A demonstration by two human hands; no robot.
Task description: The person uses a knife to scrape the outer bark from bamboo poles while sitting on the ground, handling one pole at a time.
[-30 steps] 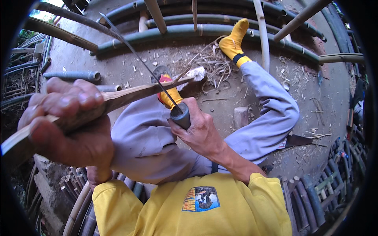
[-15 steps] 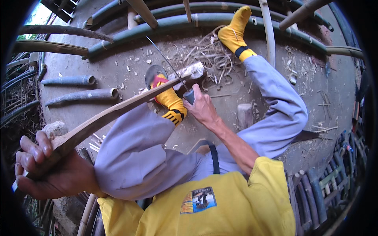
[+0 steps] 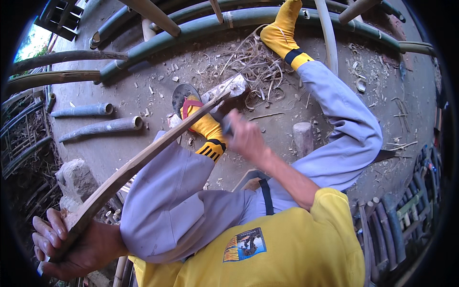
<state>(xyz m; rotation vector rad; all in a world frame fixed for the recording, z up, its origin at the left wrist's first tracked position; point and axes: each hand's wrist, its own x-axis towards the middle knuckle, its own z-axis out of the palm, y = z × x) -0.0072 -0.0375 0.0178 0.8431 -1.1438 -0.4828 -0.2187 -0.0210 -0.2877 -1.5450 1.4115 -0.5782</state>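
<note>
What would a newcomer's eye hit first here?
Probably the long stick, slanting from the left hand at lower left up to just above the picture's centre. Next, the bright yellow shirt at bottom centre and the yellow sock at the top, right of centre, with curled shavings beside it. The blurred right hand on a grey handle, near the centre, may also draw the eye.

Two bamboo tubes (image 3: pixel 101 128) lying left; pale rock (image 3: pixel 78 178) nearby; bamboo stack (image 3: pixel 390 229) right.

Apparently room between blurred right hand (image 3: pixel 247 137) and stump (image 3: pixel 302 137); wooden strip (image 3: pixel 143 161) blocks left.
</note>
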